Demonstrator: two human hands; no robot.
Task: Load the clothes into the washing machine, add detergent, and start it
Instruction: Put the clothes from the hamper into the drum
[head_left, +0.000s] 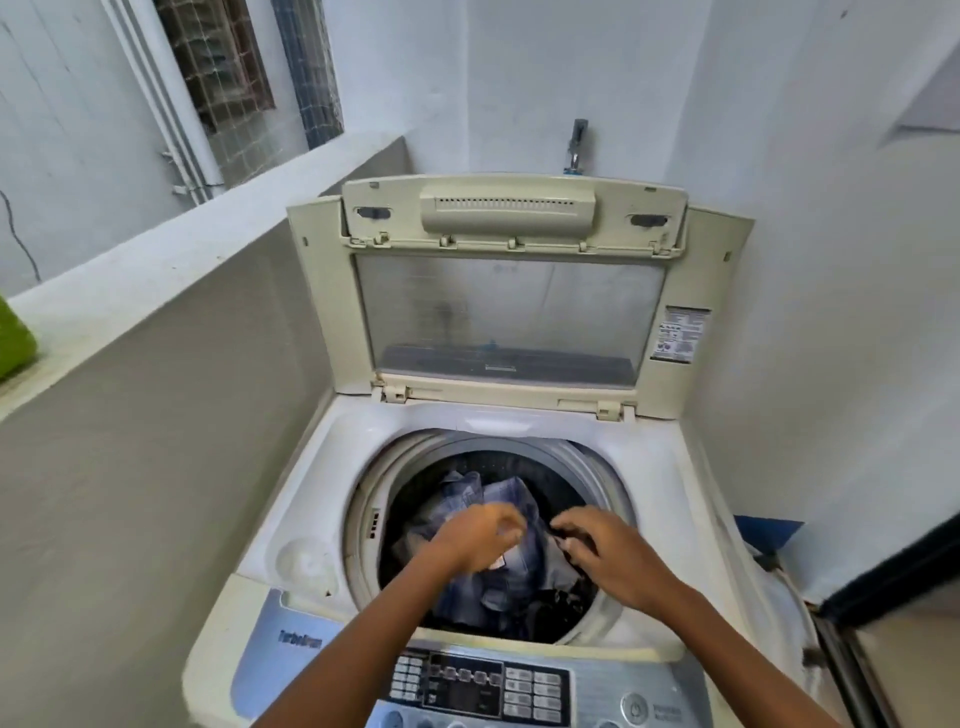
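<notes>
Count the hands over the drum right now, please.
2. The left hand is over the blue checked clothes at the drum's middle; the right hand is beside it toward the drum's right, fingers on dark fabric.

Washing machine (291, 519) occupies centre frame, lid (511, 317) raised at 12 o'clock. Clothes (488, 499) lie in the drum. Left hand (480, 535) and right hand (605, 545) reach in, fingers curled over the fabric. Control panel (478, 686) at 6 o'clock

Cream washing machine (291, 499), blue-grey checked clothes (498, 499), seemingly black garment (566, 605).
</notes>
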